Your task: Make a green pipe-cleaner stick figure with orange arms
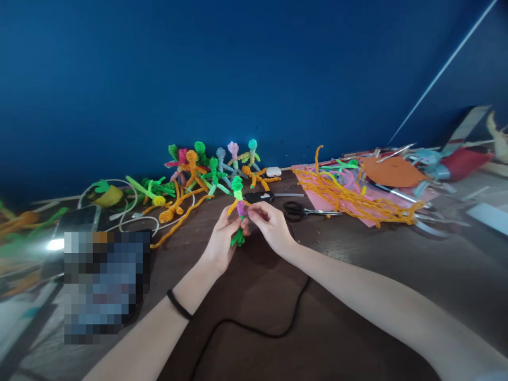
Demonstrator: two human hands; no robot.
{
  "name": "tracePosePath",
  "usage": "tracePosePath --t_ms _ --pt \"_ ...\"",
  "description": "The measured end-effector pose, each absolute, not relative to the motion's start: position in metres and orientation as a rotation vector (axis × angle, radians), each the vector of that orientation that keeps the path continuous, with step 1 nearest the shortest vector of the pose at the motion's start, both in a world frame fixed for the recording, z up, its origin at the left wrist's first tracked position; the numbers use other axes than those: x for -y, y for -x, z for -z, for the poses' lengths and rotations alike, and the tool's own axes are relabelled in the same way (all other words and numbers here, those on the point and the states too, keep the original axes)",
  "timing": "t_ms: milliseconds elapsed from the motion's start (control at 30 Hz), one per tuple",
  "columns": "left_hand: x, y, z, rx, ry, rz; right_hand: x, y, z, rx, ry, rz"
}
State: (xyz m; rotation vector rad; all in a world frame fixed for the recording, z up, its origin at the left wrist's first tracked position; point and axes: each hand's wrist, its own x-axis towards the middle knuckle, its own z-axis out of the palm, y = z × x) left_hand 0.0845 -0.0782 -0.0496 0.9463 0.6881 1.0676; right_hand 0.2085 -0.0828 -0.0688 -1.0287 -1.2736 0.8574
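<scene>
Between my hands stands a small pipe cleaner figure with a green head, a purple middle, orange arms and green lower parts. My left hand is closed around its lower body, the thumb lying across the front. My right hand pinches at the purple middle from the right side; the fingertips are partly hidden there. Behind the hands, several finished-looking pipe cleaner figures in mixed colours lean near the wall. A pair of black-handled scissors lies just beyond my right hand.
Orange pipe cleaners heap over pink paper at the right. A white earbud case sits by the blue wall. A blurred-out device lies at left, near a white cable. A black cord crosses the front.
</scene>
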Motion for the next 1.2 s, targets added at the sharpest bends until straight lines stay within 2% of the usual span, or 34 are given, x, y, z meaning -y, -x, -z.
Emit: tracePosePath --t_ms 333,567,800,1033,1200 --pt "0.078 -0.083 0.049 -0.688 -0.961 -0.947 0.082 -0.207 0.069 1.23 0.886 -1.096" --pt "0.079 -0.084 0.048 -0.953 -1.333 -1.12 0.084 -0.208 0.065 1.364 1.022 -0.844" --pt "0.079 -0.079 0.042 -1.227 -1.555 -1.269 0.087 -0.207 0.065 1.405 1.016 -0.81" --pt "0.076 -0.079 0.044 -1.073 -1.247 -1.413 0.09 -0.205 0.068 1.494 1.008 -0.864" --pt "0.073 -0.08 0.043 -0.867 -0.982 -1.253 0.087 -0.205 0.07 1.52 0.999 -0.855"
